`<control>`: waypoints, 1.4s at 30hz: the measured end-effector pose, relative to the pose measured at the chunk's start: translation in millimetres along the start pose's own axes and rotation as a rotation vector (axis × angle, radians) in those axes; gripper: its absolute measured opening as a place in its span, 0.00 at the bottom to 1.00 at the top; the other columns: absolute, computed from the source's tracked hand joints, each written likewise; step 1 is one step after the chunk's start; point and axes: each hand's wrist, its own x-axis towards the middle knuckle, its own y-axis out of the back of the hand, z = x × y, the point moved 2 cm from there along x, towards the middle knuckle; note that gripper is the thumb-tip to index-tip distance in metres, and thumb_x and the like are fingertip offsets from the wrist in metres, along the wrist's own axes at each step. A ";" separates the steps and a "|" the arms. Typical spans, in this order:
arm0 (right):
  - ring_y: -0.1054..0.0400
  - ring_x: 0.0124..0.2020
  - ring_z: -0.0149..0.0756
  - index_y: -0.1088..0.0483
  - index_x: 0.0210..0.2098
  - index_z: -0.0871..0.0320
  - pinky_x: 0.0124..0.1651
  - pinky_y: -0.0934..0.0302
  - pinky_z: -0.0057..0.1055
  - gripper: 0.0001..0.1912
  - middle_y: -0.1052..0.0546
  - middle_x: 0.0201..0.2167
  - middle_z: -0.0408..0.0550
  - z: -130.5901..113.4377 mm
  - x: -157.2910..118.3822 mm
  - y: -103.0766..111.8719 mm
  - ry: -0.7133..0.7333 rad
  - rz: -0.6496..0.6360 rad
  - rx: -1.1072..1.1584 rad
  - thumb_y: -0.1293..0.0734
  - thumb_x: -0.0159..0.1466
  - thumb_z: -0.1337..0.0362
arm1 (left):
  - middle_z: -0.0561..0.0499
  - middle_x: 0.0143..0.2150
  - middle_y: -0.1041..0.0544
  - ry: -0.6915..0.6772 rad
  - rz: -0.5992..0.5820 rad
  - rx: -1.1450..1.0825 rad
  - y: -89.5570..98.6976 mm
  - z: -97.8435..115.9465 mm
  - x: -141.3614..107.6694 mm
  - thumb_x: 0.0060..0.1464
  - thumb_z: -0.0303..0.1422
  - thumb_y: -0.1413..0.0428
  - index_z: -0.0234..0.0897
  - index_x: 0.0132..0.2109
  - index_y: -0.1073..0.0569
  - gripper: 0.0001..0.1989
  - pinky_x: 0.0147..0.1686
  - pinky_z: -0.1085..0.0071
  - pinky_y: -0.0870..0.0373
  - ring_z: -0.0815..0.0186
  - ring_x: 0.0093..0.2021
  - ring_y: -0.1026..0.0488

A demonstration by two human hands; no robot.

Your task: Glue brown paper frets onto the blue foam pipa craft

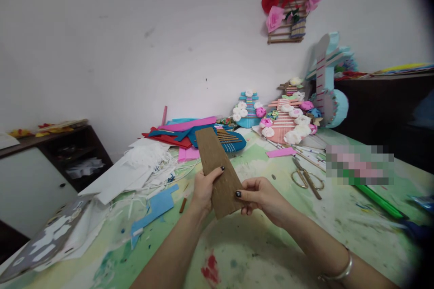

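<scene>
A long brown board (217, 158), with a wood-like surface, is held at a slant above the middle of the table. My left hand (205, 186) grips its left edge, the thumb lying on the front face. On the lower right edge my right hand (259, 196) pinches the board, thumb in front and fingers curled behind and below. Just beyond the board's upper end lies a dark blue instrument-shaped craft (237, 141) with brown sticks and white strings. A small brown strip (183, 205) rests on the table left of my left hand.
White sheets and strings (142, 162) cover the left side, near blue foam scraps (159, 205). Scissors (307, 178) and a green tool (379, 201) lie right. Flowered crafts (288, 122) stand by the wall (135, 45). The table (257, 257) is paint-stained.
</scene>
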 end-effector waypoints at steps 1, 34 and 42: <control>0.30 0.18 0.29 0.32 0.25 0.64 0.20 0.41 0.22 0.19 0.26 0.20 0.45 1.3 0.4 0.7 -0.002 -0.003 -0.008 0.25 0.47 0.55 | 0.50 0.24 0.24 0.014 -0.005 -0.017 0.1 0.0 -0.4 0.33 0.31 0.36 0.31 0.32 0.27 0.14 0.23 0.70 0.32 0.65 0.22 0.28; 0.28 0.25 0.34 0.31 0.31 0.61 0.32 0.33 0.32 0.22 0.24 0.23 0.46 -12.2 6.9 25.2 0.086 0.238 -0.264 0.29 0.49 0.48 | 0.42 0.36 0.20 -0.005 -0.166 0.149 3.1 -11.1 3.8 0.33 0.33 0.32 0.28 0.35 0.22 0.19 0.31 0.68 0.26 0.60 0.31 0.23; 0.56 0.64 0.59 0.37 0.55 0.65 0.58 0.57 0.57 0.22 0.41 0.60 0.70 -67.8 -55.8 147.6 -0.111 1.269 -0.772 0.41 0.62 0.68 | 0.45 0.36 0.20 -0.023 -0.025 0.020 9.8 -2.7 10.4 0.36 0.27 0.34 0.30 0.35 0.24 0.14 0.33 0.70 0.25 0.62 0.33 0.23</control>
